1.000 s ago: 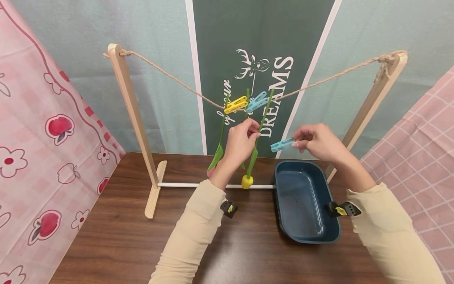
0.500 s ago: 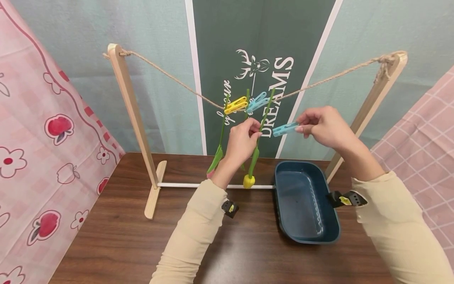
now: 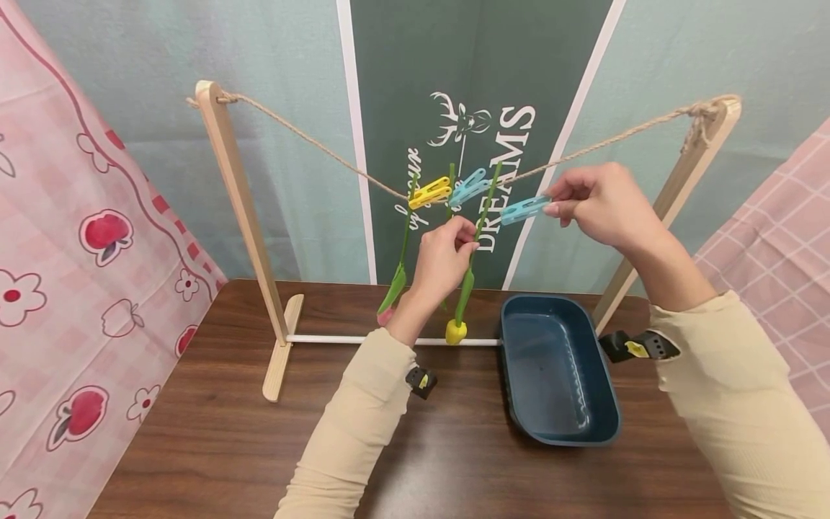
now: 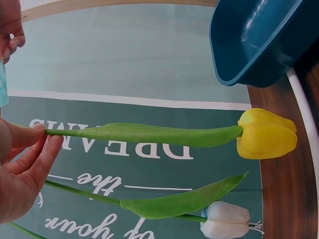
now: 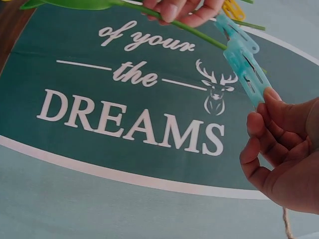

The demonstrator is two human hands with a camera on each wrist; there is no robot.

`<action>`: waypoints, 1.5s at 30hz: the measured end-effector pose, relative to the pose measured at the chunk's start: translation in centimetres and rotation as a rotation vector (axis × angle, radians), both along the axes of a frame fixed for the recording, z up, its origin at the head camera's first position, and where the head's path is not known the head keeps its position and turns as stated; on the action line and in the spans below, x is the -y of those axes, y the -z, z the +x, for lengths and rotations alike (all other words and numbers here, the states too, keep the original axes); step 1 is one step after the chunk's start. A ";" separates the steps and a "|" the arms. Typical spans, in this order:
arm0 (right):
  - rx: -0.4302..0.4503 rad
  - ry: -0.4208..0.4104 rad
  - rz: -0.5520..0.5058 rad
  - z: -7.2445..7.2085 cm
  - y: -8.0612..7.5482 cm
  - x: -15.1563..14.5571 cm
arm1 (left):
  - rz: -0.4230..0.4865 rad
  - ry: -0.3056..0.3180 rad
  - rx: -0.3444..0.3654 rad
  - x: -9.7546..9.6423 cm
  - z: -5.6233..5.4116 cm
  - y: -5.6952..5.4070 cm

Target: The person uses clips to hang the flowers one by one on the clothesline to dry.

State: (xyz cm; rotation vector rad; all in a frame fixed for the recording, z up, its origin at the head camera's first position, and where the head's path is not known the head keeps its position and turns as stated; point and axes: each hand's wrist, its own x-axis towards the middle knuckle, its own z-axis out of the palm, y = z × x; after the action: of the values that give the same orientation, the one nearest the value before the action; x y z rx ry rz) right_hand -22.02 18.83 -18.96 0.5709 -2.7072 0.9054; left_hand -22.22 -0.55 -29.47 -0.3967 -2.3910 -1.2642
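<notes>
My left hand [image 3: 441, 256] pinches the green stem of a yellow tulip [image 4: 266, 133], which hangs head down with its stem end up by the rope [image 3: 596, 146]. To the right, my right hand [image 3: 599, 205] pinches the tail of a light blue clothespin [image 3: 524, 210], whose front end points at the stem just below the rope. On the rope, a yellow clothespin [image 3: 429, 192] and another blue clothespin [image 3: 470, 187] hold two more stems. One carries a white tulip [image 4: 227, 219]; the other ends in a pink tulip [image 3: 385, 316], mostly hidden behind my left wrist.
The rope sags between two wooden posts [image 3: 240, 209] joined by a white bar [image 3: 337, 339] low down. A dark blue basin [image 3: 560, 437] sits on the brown table [image 3: 227, 447], before the right post. Behind hangs a printed curtain [image 3: 292, 86].
My right hand has risen with the blue clothespin, from above the basin to near the rope. My left hand stays almost still, and the yellow tulip has swung slightly right.
</notes>
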 end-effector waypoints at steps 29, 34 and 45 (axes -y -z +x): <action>-0.050 0.037 0.104 -1.0 -3.6 1.4 | -0.006 0.007 -0.018 -0.2 0.0 -0.5; -0.040 0.037 0.126 -1.5 -4.2 1.8 | -0.003 0.007 -0.007 -0.2 0.0 -0.7; -0.069 0.057 0.164 -1.9 -4.3 2.4 | -0.013 0.003 0.001 -0.2 0.1 -0.9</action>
State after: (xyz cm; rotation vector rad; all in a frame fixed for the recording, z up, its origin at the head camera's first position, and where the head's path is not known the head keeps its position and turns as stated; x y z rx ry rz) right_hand -23.87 16.41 -14.67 0.5428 -2.7361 0.6410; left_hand -22.09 -0.38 -28.57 -0.4031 -2.4018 -1.2506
